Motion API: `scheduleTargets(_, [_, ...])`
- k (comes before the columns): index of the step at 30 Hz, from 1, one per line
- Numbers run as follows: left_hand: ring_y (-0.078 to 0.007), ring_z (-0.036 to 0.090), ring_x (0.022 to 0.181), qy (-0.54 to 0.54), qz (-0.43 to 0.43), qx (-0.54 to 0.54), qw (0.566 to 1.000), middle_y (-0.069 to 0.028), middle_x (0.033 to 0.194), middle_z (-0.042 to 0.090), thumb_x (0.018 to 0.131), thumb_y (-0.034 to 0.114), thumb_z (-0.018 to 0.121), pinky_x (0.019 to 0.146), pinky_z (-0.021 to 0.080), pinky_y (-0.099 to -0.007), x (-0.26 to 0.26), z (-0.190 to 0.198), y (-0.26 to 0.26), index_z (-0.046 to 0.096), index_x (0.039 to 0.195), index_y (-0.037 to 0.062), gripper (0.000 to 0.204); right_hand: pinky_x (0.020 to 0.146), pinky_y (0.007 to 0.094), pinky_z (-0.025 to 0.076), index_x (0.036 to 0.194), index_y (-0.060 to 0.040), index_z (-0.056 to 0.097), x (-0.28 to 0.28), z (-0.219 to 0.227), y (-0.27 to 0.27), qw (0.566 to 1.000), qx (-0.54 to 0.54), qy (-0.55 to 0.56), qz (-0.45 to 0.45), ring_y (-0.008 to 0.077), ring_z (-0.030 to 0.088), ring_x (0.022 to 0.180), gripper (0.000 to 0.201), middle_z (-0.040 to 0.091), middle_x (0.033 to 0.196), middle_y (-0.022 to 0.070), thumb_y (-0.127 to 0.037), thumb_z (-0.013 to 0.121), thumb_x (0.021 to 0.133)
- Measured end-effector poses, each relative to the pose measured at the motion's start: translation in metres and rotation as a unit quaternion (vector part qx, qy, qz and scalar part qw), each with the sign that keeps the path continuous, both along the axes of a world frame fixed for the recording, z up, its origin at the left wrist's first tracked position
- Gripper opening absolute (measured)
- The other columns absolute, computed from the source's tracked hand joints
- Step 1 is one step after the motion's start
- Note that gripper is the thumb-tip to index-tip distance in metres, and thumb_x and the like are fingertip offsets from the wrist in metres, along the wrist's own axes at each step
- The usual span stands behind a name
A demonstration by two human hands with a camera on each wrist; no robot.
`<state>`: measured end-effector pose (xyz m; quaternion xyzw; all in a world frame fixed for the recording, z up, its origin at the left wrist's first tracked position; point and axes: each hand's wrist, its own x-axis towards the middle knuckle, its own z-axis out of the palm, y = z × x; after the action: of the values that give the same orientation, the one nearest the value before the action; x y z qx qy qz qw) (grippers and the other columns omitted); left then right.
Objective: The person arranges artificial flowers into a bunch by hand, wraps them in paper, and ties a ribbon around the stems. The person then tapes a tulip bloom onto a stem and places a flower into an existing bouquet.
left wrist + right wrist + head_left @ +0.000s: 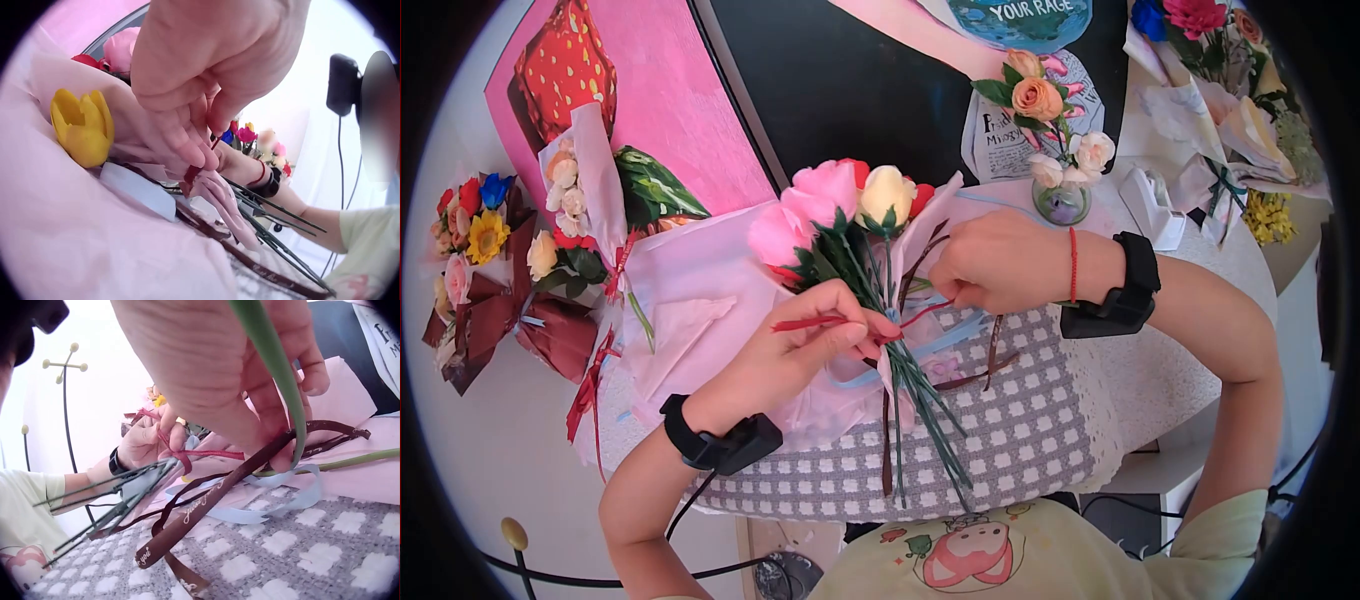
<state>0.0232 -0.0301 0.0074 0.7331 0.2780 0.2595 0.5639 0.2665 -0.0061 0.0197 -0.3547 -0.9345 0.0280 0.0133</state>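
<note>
- Grip, left hand (pixel 790 350): closed; the red ribbon (pixel 212 454) is pinched between thumb and fingers, a free end jutting left.
- Grip, right hand (pixel 1005 262): closed at the fingertips; the ribbon's other length is pinched.
- Ribbon crossing: set between the hands, on the bouquet's gathered stems (pixel 912 375); the left hand is nearer, just beside it, the right farther off.
- Long axis: stem ends are pointed toward the person, heads away and leftward; the ribbon is drawn across them.
- Ribbon: narrow, deep red, looped at the crossing.
- Heads: pink flowers (pixel 820 190), one cream flower (pixel 887 198), some red.
- Beneath: table (pixel 1150 390), partly covered by checked cloth (pixel 1040 390).
- Beyond: glass vase (pixel 1062 203), filled with flowers.
</note>
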Motion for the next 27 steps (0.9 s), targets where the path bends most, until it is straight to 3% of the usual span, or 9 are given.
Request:
scheduleTargets(5, [-0.0092, 0.056, 0.084, 0.017, 0.004, -0.022, 1.0, -0.01, 0.098, 0.059, 0.089, 0.01, 0.047, 0.077, 0.045, -0.0239, 0.003, 0.002, -0.001, 0.048, 0.086, 0.0027, 0.008, 0.064, 0.0347, 0.044, 0.08, -0.0068, 0.063, -0.008, 0.002, -0.003, 0.983, -0.126, 0.128, 0.042, 0.0236, 0.058, 0.076, 0.012, 0.061, 0.073, 0.0055, -0.015, 0.063, 0.071])
scheduleTargets(12, [-0.0092, 0.055, 0.086, 0.013, 0.008, -0.032, 0.999, -0.0069, 0.093, 0.06, 0.085, 0.004, 0.051, 0.079, 0.044, -0.0243, 0.002, 0.003, -0.005, 0.05, 0.084, 0.0027, 0.002, 0.065, 0.0347, 0.044, 0.085, -0.0057, 0.063, -0.015, 0.006, -0.003, 0.983, -0.163, 0.079, 0.032, 0.0255, 0.059, 0.074, 0.016, 0.062, 0.082, 0.0082, -0.016, 0.062, 0.074])
scheduleTargets(15, [-0.0087, 0.054, 0.086, 0.017, 0.008, -0.033, 0.999, -0.006, 0.091, 0.06, 0.084, 0.002, 0.052, 0.079, 0.043, -0.0241, 0.001, 0.003, -0.006, 0.051, 0.084, 0.0027, 0.001, 0.065, 0.035, 0.044, 0.086, -0.0055, 0.063, -0.005, 0.013, -0.005, 0.986, -0.142, 0.071, 0.044, 0.0259, 0.059, 0.076, 0.017, 0.062, 0.084, 0.0079, -0.017, 0.063, 0.073])
scheduleTargets(18, [-0.0085, 0.053, 0.087, 0.023, 0.006, -0.032, 0.999, -0.0058, 0.091, 0.059, 0.084, 0.0, 0.051, 0.079, 0.042, -0.0238, 0.001, 0.003, -0.007, 0.051, 0.084, 0.0025, 0.003, 0.064, 0.0352, 0.044, 0.081, -0.0053, 0.062, 0.012, 0.019, -0.001, 0.998, -0.047, 0.031, 0.03, 0.0257, 0.059, 0.076, 0.016, 0.061, 0.082, 0.0074, -0.018, 0.064, 0.071])
scheduleTargets(20, [-0.0086, 0.053, 0.087, 0.027, 0.003, -0.027, 0.999, -0.0058, 0.092, 0.059, 0.084, -0.001, 0.05, 0.079, 0.042, -0.0236, 0.002, 0.003, -0.007, 0.051, 0.085, 0.0024, 0.003, 0.063, 0.0354, 0.043, 0.074, -0.0055, 0.06, 0.019, 0.027, -0.005, 0.996, 0.035, -0.018, -0.084, 0.0254, 0.058, 0.075, 0.015, 0.06, 0.08, 0.0074, -0.019, 0.065, 0.069])
scheduleTargets(26, [-0.0114, 0.053, 0.092, 0.021, -0.02, -0.037, 0.999, -0.0072, 0.096, 0.058, 0.08, -0.008, 0.045, 0.084, 0.041, -0.0259, -0.003, 0.005, -0.005, 0.051, 0.088, 0.0014, 0.013, 0.057, 0.0402, 0.044, 0.064, -0.0088, 0.059, 0.055, -0.001, 0.001, 0.995, 0.048, -0.082, -0.031, 0.0258, 0.06, 0.069, 0.003, 0.06, 0.066, 0.0081, -0.011, 0.059, 0.062])
scheduleTargets(27, [-0.0128, 0.053, 0.095, 0.024, -0.027, -0.049, 0.998, -0.0081, 0.097, 0.058, 0.076, -0.011, 0.041, 0.087, 0.041, -0.0269, -0.005, 0.008, -0.005, 0.051, 0.089, 0.001, 0.02, 0.055, 0.0397, 0.044, 0.063, -0.0084, 0.059, 0.061, -0.003, 0.003, 0.987, 0.102, -0.118, -0.04, 0.0268, 0.06, 0.066, 0.002, 0.059, 0.065, 0.0089, -0.01, 0.059, 0.062])
